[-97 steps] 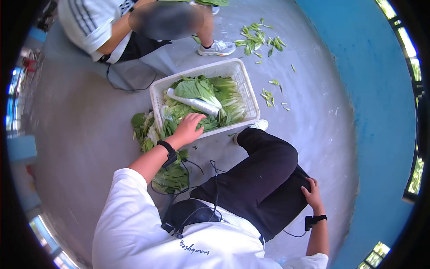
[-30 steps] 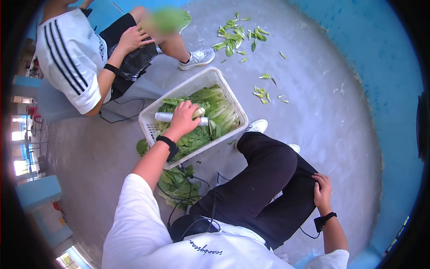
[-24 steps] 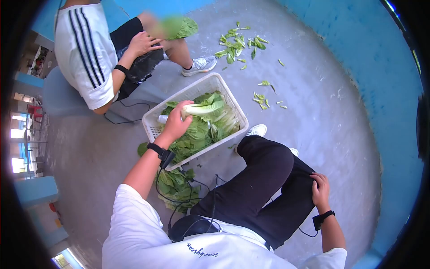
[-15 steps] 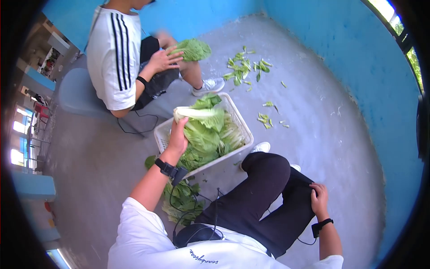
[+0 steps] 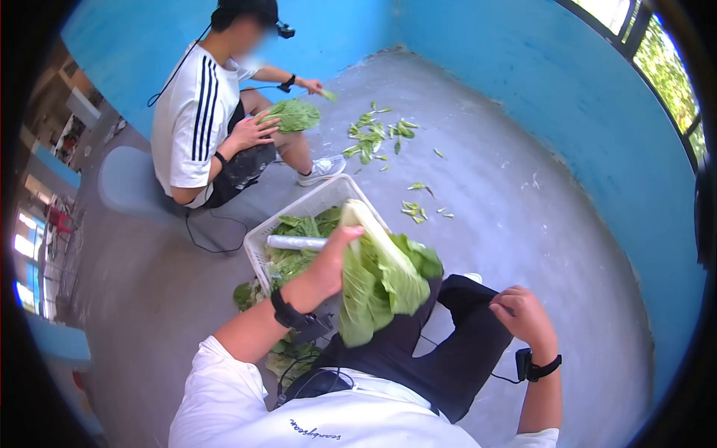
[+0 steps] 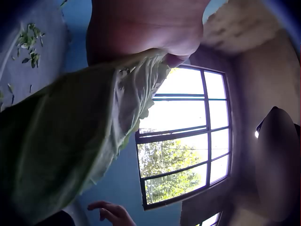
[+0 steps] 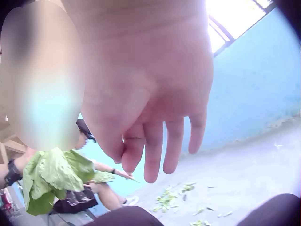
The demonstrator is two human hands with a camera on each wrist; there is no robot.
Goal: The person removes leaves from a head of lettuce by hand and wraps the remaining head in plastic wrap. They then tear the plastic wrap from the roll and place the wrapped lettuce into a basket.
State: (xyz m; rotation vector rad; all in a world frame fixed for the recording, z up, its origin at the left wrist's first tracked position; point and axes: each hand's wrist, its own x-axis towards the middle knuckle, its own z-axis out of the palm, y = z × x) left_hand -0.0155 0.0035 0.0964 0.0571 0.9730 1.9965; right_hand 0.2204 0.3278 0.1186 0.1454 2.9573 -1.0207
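Left hand and greens, seen from the head and both wrists. The left hand grips the greens at the pale stem end; in the head view this end points up and away, and the leaves slant down to the right, over the lap. The right hand is well apart from the left, to the right of the leaves and over the dark trousers; whether it touches the cloth cannot be told. The right wrist view shows its palm, with the fingers hanging loosely and the thumb tip close to the index finger. The greens thus lie between the hands, touching only the left. Behind them, the white crate contains more leaves and a shiny roll. Lettering: dark script on the white shirt appears inverted and seems to read "seanbysean", though the smaller letters are uncertain. A seated person wears a white top with three dark stripes down the shoulder and steadies a leaf at the knee. Leaf scraps lie on the grey floor.
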